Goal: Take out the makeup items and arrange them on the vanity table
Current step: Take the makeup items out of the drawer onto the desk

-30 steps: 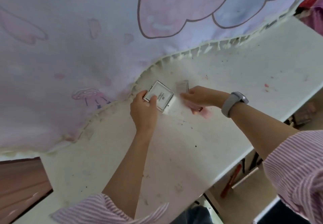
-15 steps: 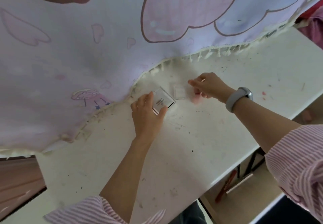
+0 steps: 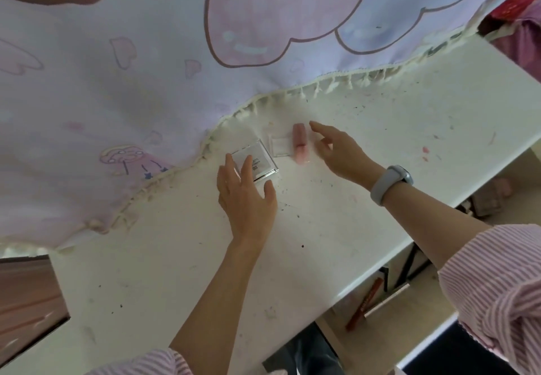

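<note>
While both hands hover low over the white vanity table (image 3: 336, 228), three makeup items lie in a short row near the fringed edge of a pastel cartoon-print curtain (image 3: 146, 67). Leftmost: a square clear compact (image 3: 259, 159) with a white printed label, flat on the table. The left hand (image 3: 246, 196) is spread over its near corner, fingers straight; two fingertips overlap the compact's top face, thumb out to the side, nothing gripped. Middle: a small clear square case (image 3: 279, 146), flat, just beside the compact; whether the two touch cannot be told. Rightmost: a pink lipstick tube (image 3: 300, 145), lying on its side, touching or nearly touching the clear case. The right hand (image 3: 339, 152) is just right of the tube, apart from it, index finger extended, other fingers loosely bent, holding nothing. A grey wristband (image 3: 390, 182) sits on the right wrist. Both forearms are bare, pink-striped sleeves (image 3: 497, 286) pushed up. Tabletop shows dark specks and faint stains. Below the table's right edge, a red-orange stick-like object (image 3: 364, 304) lies on the floor.
</note>
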The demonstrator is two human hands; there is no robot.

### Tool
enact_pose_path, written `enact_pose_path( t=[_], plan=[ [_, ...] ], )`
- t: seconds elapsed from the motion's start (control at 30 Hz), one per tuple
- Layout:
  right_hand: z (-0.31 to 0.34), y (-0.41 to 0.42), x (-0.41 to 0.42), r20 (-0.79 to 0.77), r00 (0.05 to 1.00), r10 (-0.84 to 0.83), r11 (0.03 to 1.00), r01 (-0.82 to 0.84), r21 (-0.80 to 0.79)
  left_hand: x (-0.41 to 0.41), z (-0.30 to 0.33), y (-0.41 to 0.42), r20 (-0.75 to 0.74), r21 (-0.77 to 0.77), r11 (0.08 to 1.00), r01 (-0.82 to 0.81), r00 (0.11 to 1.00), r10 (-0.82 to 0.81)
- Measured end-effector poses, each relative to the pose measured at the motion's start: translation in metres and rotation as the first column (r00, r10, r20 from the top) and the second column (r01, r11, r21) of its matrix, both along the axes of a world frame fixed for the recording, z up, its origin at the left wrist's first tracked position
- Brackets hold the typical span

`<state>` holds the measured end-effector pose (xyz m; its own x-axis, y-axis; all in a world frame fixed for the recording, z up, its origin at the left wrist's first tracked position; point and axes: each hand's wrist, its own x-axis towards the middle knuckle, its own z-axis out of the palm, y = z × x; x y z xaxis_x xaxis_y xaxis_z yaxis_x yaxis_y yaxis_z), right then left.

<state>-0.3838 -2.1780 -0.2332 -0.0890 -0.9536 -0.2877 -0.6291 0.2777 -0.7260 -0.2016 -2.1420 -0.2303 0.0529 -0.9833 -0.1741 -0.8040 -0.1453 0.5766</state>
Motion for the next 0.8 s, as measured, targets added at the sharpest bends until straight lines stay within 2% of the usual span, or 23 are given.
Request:
enact_pose_path(
  t=[0.1,0.23,0.33,0.4,0.43,0.5,0.57,0.6,0.67,0.8],
  plan=[
    [0.003,0.024,-0.011,0.07,0.992,-0.103,0.992,0.107,-0.063,-0.023,0.009,0.03,-0.064,-0.121,0.993,-0.006,0.998,-0.002],
    [0.006,0.09,-0.03,0.19,0.933,-0.307,0.93,0.336,-0.148,-0.056,0.011,0.093,-0.107,-0.273,0.936,0.221,0.96,-0.258],
    [-0.002,0.158,-0.056,0.126,0.9,-0.416,0.893,0.431,-0.131,-0.077,0.0,0.144,-0.192,-0.336,0.83,0.446,0.83,-0.524],
    [-0.013,0.199,-0.073,0.009,0.916,-0.401,0.913,0.4,-0.081,-0.086,-0.016,0.173,-0.246,-0.283,0.759,0.586,0.72,-0.649],
    [-0.019,0.216,-0.08,-0.056,0.932,-0.357,0.934,0.354,-0.049,-0.089,-0.026,0.185,-0.246,-0.208,0.721,0.661,0.678,-0.692],
    [-0.032,0.239,-0.09,-0.171,0.963,-0.211,0.976,0.218,0.023,-0.092,-0.049,0.205,-0.186,0.061,0.652,0.756,0.65,-0.737],
    [-0.047,0.251,-0.09,-0.244,0.968,0.067,0.982,-0.021,0.186,-0.09,-0.07,0.213,-0.002,0.33,0.638,0.695,0.677,-0.736],
    [-0.055,0.253,-0.087,-0.242,0.943,0.227,0.947,-0.157,0.279,-0.087,-0.079,0.213,0.091,0.402,0.643,0.652,0.67,-0.737],
    [-0.072,0.25,-0.079,-0.189,0.866,0.463,0.838,-0.358,0.411,-0.081,-0.093,0.211,0.207,0.451,0.615,0.647,0.594,-0.777],
    [-0.096,0.243,-0.068,-0.269,0.688,0.674,0.71,-0.503,0.493,-0.079,-0.103,0.204,0.334,0.442,0.539,0.717,0.426,-0.841]
  ],
)
